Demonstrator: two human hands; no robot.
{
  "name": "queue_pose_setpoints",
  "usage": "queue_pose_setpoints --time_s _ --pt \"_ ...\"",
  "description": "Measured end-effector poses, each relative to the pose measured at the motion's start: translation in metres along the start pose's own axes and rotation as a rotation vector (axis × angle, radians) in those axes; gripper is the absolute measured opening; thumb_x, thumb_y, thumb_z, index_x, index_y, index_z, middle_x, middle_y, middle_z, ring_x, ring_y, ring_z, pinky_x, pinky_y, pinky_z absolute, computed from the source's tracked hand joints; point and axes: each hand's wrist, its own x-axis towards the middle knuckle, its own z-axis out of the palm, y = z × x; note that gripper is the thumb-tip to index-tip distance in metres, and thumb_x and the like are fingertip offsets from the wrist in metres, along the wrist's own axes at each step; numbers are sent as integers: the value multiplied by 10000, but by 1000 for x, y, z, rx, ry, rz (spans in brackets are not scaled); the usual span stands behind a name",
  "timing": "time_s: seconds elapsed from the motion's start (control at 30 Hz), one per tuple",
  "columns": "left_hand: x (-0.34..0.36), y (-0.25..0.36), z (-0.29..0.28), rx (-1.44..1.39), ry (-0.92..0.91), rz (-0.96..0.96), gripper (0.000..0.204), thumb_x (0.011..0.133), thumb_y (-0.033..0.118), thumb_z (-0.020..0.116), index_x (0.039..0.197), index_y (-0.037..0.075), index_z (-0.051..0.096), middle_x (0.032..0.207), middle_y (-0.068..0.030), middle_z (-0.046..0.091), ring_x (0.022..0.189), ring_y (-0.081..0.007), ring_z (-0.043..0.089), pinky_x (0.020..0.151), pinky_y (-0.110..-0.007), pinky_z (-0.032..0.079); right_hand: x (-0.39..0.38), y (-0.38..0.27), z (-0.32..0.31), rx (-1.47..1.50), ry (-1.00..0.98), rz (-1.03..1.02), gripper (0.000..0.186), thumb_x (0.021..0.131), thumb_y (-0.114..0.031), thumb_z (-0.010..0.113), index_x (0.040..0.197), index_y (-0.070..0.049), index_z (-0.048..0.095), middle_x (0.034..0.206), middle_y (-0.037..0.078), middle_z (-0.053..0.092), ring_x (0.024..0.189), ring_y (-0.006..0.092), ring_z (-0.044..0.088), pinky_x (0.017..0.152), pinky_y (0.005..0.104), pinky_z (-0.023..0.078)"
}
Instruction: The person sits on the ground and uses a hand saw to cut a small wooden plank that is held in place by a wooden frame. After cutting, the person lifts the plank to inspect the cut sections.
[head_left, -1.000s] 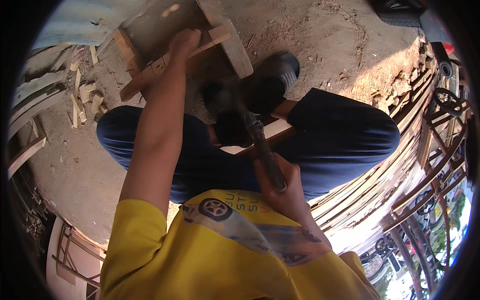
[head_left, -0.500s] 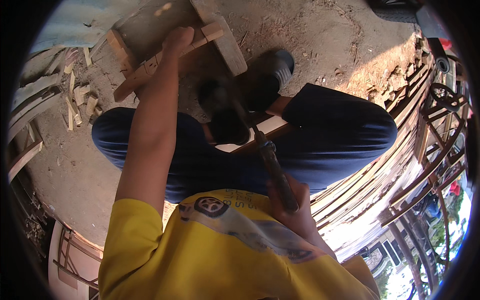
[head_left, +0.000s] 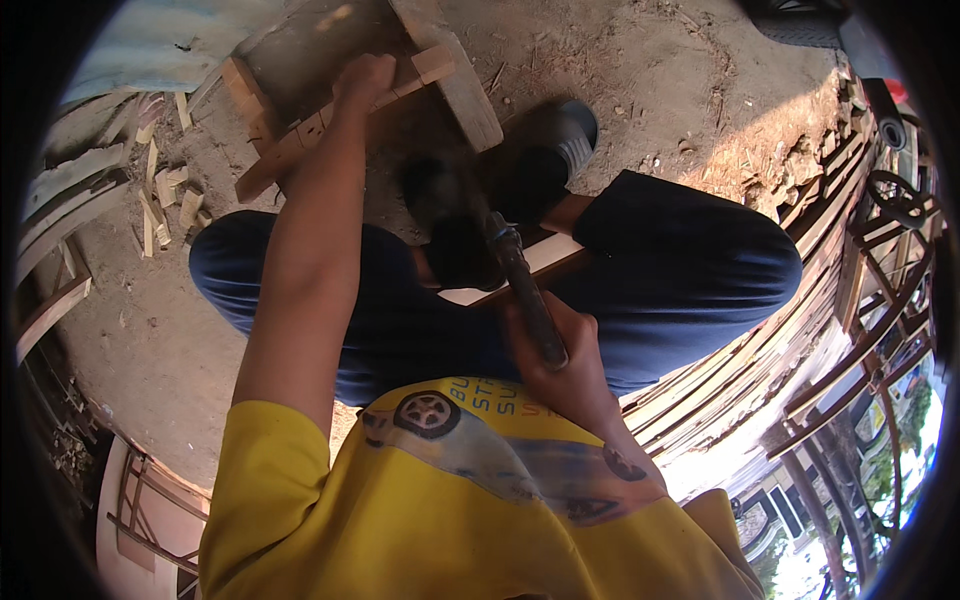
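Closest in: yellow shirt, then the right hand, closed fully round the handle end of a dark rod-shaped tool. Tool sits in the palm, butt toward the shirt, shaft running forward and a bit left between dark trousers. Its far end is a dark blur; can't make it out from here. Pale board below the shaft, near the shoes.

Further out, left arm extended, left hand curled down at a marked wooden bar. Bar runs under hand and wrist, showing both sides. Fingers hidden, can't tell how tight. Bar's right end meets a thick plank. Offcuts on the dirt floor, left; long boards lie right.
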Motion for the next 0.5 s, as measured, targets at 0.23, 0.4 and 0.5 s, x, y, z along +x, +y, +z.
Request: queue_pose_setpoints --time_s 0.23,0.4,0.5 --pt "3 2 3 -15 -32 21 535 870 360 346 1225 39 584 1322 -190 525 1217 -360 495 1003 -462 383 9 1 2 -4 -1 8 67 865 -16 602 888 46 616 551 62 544 507 66 521 454 252 378" --pt "-5 7 12 -49 3 13 533 859 357 361 1253 66 572 1340 -173 513 1228 -345 486 1009 -459 376 -23 10 3 -16 110 -63 97 882 -43 598 828 37 589 545 46 527 490 59 480 446 253 352" --pt "-3 4 13 -9 -24 8 534 855 357 368 1260 74 569 1337 -171 517 1229 -348 485 1009 -462 376 -33 10 -2 -42 124 2 114 888 -54 599 815 32 583 547 36 524 480 59 466 442 256 346"
